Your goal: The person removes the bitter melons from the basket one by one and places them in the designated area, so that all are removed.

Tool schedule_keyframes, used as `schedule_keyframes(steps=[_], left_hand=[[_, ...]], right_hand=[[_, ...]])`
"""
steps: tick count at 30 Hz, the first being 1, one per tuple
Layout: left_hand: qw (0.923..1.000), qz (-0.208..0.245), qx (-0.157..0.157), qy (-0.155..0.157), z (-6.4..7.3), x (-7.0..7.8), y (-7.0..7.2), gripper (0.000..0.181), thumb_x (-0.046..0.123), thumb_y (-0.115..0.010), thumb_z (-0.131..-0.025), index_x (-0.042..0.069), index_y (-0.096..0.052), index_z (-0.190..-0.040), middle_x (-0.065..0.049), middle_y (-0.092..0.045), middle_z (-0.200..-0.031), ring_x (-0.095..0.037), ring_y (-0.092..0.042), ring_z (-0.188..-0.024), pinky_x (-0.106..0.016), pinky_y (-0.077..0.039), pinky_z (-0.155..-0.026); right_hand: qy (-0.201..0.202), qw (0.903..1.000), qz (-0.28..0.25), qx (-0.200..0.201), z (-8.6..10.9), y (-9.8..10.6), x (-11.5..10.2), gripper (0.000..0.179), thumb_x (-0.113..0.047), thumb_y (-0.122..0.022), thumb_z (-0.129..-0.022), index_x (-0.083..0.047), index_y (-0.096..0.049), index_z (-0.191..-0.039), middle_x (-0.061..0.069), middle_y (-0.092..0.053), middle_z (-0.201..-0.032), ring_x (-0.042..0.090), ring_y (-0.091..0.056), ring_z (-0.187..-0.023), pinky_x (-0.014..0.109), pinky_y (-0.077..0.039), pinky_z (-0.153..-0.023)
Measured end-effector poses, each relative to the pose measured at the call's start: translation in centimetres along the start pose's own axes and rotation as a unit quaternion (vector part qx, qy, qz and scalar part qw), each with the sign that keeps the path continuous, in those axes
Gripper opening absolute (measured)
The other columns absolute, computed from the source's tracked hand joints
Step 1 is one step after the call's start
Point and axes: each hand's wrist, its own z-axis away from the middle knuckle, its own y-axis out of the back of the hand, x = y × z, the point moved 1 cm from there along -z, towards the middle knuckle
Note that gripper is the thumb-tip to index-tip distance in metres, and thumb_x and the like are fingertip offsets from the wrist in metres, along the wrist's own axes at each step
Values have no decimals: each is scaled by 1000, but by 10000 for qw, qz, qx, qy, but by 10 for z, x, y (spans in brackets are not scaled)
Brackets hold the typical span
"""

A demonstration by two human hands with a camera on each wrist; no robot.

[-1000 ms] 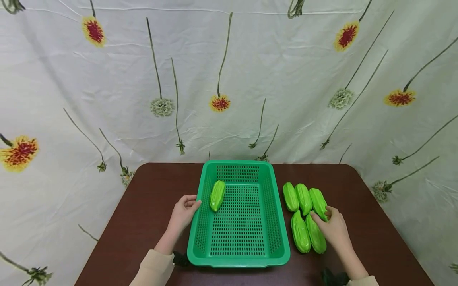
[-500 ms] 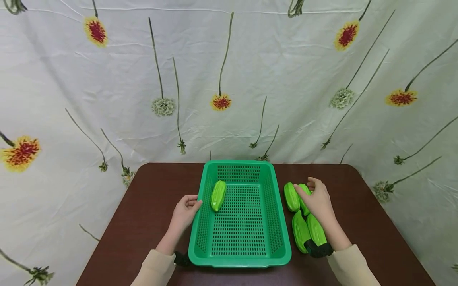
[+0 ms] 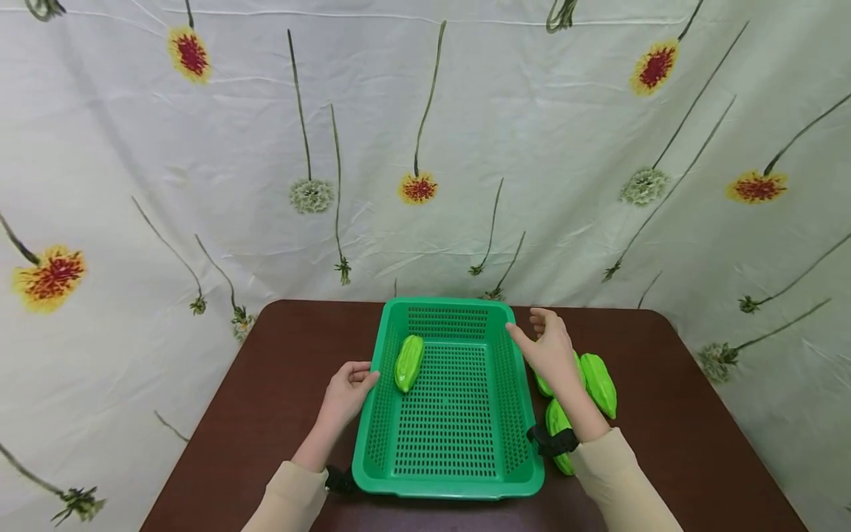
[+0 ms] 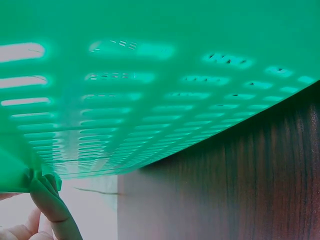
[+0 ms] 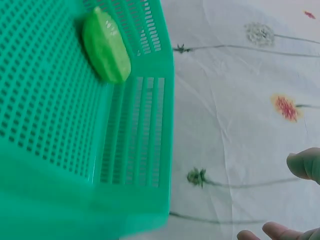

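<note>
A green perforated plastic basket (image 3: 447, 489) stands on the table. Inside it, against the left wall, lies one light green ridged bitter melon (image 3: 408, 363), also seen in the right wrist view. My left hand (image 3: 349, 391) pinches the basket's left rim between thumb and fingers; in the left wrist view a finger (image 4: 54, 207) bends at the rim. Over the far part of the right rim hovers my right hand (image 3: 549, 349), thumb and fingers spread with nothing between them. Right of the basket lie several more bitter melons (image 3: 600, 384), partly hidden by the right forearm.
The dark brown table (image 3: 299, 332) has rounded far corners. Behind it hangs a white cloth (image 3: 372, 133) printed with flowers. Black straps (image 3: 555, 441) circle both wrists.
My right hand has moved from over the bitter melons on the right, away and leftward, to the basket's right rim, still holding nothing. My left hand keeps its grip on the left rim.
</note>
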Motion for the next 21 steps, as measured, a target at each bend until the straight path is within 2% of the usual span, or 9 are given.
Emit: schedule_keyframes(steps=[7, 21], left_hand=[[10000, -28, 33, 8, 0, 0, 0, 35, 17, -63, -97, -3, -58, -125, -23, -64, -113, -34, -64, -101, -43, -54, -82], [10000, 84, -21, 47, -2, 1, 2, 34, 17, -63, -97, -3, -58, -125, -22, -65, -110, -33, -65, -100, -40, -54, -80]], right_hand=[[189, 9998, -81, -75, -7, -25, -14, 67, -37, -66, -94, 1, -41, -143, 22, -45, -137, 37, -46, -126, 52, -43, -101], [243, 9991, -202, -286, -15, -74, -43, 66, -37, -68, -92, 1, -45, -140, 22, -49, -136, 36, -48, -123, 52, -45, -97]])
